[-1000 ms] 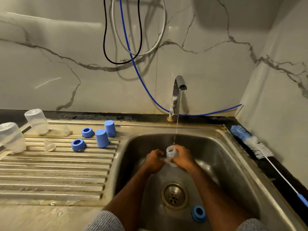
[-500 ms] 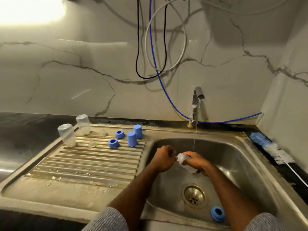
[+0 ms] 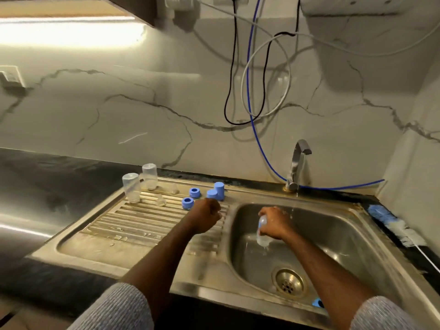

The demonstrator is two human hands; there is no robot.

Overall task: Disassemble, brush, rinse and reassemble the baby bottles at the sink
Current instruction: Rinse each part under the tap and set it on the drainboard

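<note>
Right hand (image 3: pixel 273 225) over the sink (image 3: pixel 357 236) basin, fingers wrapped round a clear bottle (image 3: pixel 262 236). Bottle held tilted, one end down, water dripping off it. It sits left of the thin stream running from the tap (image 3: pixel 297 163), not under it.

Left hand (image 3: pixel 206 216) over the drainboard (image 3: pixel 142 225), near its sink-side edge. Fingers curled into a fist; whether something small is inside, cannot tell. Hand blurred.

On the drainboard's far end: two clear bottles (image 3: pixel 140 184) standing upside down, side by side at the back left corner. Two clear teats (image 3: pixel 162 200) just right of them, one nearer, one further back. Then two blue rings (image 3: pixel 190 198), and two blue caps (image 3: pixel 215 192) upright, touching or almost touching. The left fist is just in front of the caps, hiding part of the nearer one.

Another blue ring (image 3: pixel 317 303) lies in the basin at the near right, by the drain (image 3: pixel 288 283), partly hidden behind the right forearm.

Bottle brush (image 3: pixel 395 227) lies on the dark tabletop (image 3: pixel 59 170) to the right of the sink, blue and white bristles toward the wall, thin white handle running toward the viewer.

Marble wall behind. Black, white and blue cables (image 3: pixel 250 91) hang in loops above the tap; the blue one runs down behind it and off to the right.

Grey sleeves on both arms.
</note>
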